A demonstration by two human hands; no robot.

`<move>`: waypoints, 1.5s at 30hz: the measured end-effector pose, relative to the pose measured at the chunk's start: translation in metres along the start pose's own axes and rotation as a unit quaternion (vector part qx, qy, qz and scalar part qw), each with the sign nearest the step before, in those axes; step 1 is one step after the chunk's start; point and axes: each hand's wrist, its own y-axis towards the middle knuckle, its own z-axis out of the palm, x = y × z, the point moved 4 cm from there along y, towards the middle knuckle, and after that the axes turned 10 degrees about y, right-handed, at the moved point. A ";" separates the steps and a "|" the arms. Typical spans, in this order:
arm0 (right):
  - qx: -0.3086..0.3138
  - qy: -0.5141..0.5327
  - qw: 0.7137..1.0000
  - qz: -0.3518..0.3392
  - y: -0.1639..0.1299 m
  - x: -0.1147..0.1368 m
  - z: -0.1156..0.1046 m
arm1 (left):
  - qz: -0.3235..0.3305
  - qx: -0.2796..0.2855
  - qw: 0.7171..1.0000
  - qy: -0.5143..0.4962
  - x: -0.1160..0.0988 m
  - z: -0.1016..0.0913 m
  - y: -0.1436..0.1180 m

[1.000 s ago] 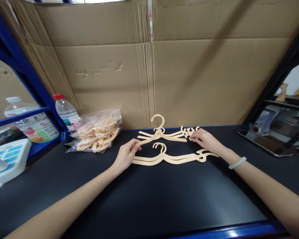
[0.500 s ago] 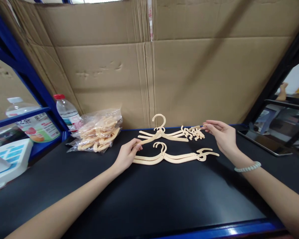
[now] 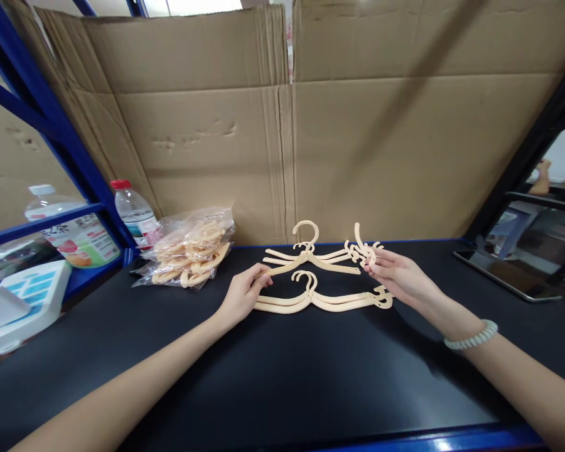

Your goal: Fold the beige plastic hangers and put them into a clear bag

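My left hand (image 3: 245, 290) is closed on the left end of a cream plastic clothes hanger (image 3: 289, 265), whose hook points to the cardboard. In my right hand (image 3: 400, 276) a small curved cream hook piece (image 3: 360, 236) is pinched between thumb and fingers, close to that hanger's right end. More hangers lie behind the held one. Nearer to me rests a pair of stacked hangers (image 3: 282, 307), with loose hook pieces (image 3: 383, 297) at their right end, partly covered by my right hand. A small heap of hook pieces (image 3: 351, 250) sits behind my right fingers.
A clear bag of hanger parts (image 3: 193, 248) lies at left, beside a red-capped bottle (image 3: 139, 220). A white device with blue keys (image 3: 32, 292) stands far left. Cardboard (image 3: 193, 138) walls the back. A dark tablet-like slab (image 3: 506, 276) lies at right on the black table (image 3: 311, 376).
My right hand has moved left and closer, bringing the hook piece to the hanger's right end. My left hand keeps its hold on the hanger. The view has shifted slightly.
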 end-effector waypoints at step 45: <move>0.003 0.003 0.971 0.241 -0.015 0.003 0.015 | 0.011 -0.024 1.000 0.007 -0.006 -0.004 -0.001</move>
